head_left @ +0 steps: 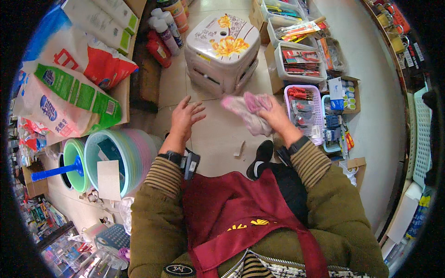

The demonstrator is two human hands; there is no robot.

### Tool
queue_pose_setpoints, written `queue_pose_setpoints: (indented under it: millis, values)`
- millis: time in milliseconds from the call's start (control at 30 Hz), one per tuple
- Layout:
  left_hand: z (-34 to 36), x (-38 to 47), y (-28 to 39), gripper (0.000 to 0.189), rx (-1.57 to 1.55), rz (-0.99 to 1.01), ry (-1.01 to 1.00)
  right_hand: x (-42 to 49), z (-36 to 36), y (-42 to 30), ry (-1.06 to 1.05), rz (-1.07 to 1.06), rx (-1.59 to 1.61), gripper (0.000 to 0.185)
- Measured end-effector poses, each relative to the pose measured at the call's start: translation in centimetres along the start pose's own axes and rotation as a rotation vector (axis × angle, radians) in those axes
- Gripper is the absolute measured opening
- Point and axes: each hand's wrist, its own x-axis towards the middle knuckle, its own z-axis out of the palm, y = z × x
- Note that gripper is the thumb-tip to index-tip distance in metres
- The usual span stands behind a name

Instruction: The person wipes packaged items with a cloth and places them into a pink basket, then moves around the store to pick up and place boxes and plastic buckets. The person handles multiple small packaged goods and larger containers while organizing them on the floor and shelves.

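Observation:
My right hand grips a pink and whitish cloth, which hangs to the left of the fingers and looks slightly blurred. My left hand is raised over the floor with its fingers apart and nothing in it. Beyond both hands stands a white plastic stool with orange flowers printed on its top; it looks wrapped in clear film. A small light-coloured scrap lies on the floor tiles between my hands and my black shoe.
Stacked plastic buckets and a blue plunger are at the left, below large printed bags. Spray cans stand left of the stool. Plastic bins of packaged tools and a purple basket line the right.

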Motion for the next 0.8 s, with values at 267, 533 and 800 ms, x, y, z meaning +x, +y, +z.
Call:
queue_pose_setpoints:
  millis: [267, 533, 800]
  values:
    - [-11.5, -16.3, 0.6, 0.041, 0.197, 0.064, 0.283, -9.8, -6.4, -0.8, -0.139, 0.226, 0.303, 0.055]
    - [-20.1, -35.5, -9.4, 0.032, 0.11, 0.067, 0.678, -18.8, -12.2, -1.6, 0.247, 0.061, 0.44, 0.054]
    - [-23.6, -46.1, -17.7, 0.034, 0.071, -0.114, 0.682, -25.2, -17.1, -1.4, 0.264, -0.054, 0.532, 0.049]
